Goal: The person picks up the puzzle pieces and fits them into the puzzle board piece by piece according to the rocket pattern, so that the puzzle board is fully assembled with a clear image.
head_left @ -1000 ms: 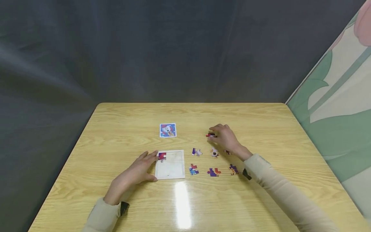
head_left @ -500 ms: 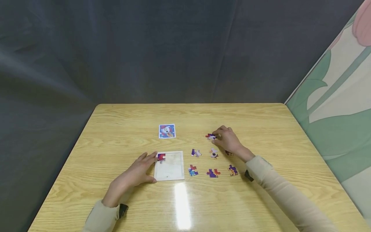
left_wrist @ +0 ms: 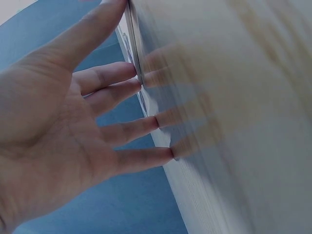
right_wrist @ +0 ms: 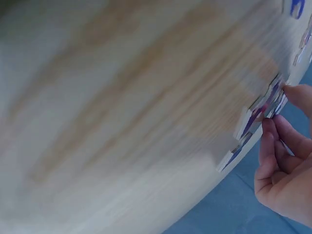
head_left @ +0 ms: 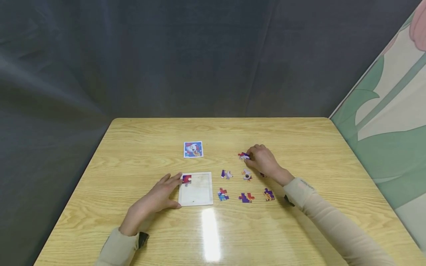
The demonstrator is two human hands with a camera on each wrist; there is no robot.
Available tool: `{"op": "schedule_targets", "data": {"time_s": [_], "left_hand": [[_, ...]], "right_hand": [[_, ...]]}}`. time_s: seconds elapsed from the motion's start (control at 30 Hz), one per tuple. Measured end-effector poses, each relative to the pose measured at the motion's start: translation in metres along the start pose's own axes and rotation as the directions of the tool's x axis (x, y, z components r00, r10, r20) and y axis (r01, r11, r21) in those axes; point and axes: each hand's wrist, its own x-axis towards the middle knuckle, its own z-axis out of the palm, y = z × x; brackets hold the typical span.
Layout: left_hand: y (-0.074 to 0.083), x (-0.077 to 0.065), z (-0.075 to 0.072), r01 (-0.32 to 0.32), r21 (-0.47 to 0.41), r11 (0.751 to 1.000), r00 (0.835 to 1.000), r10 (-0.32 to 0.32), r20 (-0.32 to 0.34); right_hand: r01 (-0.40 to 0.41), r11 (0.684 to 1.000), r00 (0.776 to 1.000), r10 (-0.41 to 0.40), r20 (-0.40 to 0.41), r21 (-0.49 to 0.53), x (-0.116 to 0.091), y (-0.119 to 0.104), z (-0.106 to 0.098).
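At lower left of the head view, the left hand (head_left: 154,197) rests its outstretched fingers and thumb along the left edge of a white puzzle tray (head_left: 201,193), whose upper-left corner holds a red-and-purple jigsaw piece (head_left: 187,179). Above the tray, near the middle of the frame, lies a square dog-picture card (head_left: 193,149). Right of centre, loose jigsaw pieces (head_left: 246,198) lie in rows on the wooden table (head_left: 149,140), and above them the right hand (head_left: 264,160) pinches a red, purple and white jigsaw piece (head_left: 243,156) between thumb and fingers.

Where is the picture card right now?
In the head view, the picture card lies on the table beyond the white puzzle tray, left of the right hand.
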Motion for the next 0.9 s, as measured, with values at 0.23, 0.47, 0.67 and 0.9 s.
{"op": "schedule_targets", "data": {"time_s": [0.23, 0.47, 0.67, 0.9], "left_hand": [[0.000, 0.000, 0.000, -0.012, 0.006, 1.000, 1.000, 0.012, -0.004], [0.000, 0.000, 0.001, -0.018, 0.011, 1.000, 1.000, 0.018, -0.007], [0.000, 0.001, 0.001, -0.006, 0.012, 1.000, 1.000, 0.006, -0.003], [0.000, 0.000, 0.000, -0.006, -0.009, 1.000, 1.000, 0.006, 0.000]], "right_hand": [[0.143, 0.986, 0.985, -0.150, -0.085, -0.083, 0.001, 0.001, 0.002], [0.213, 0.973, 0.967, -0.223, -0.121, -0.087, 0.000, -0.001, 0.002], [0.263, 0.961, 0.949, -0.273, -0.160, -0.082, -0.001, -0.013, 0.003], [0.282, 0.956, 0.932, -0.292, -0.212, -0.077, 0.001, -0.030, 0.006]]}}
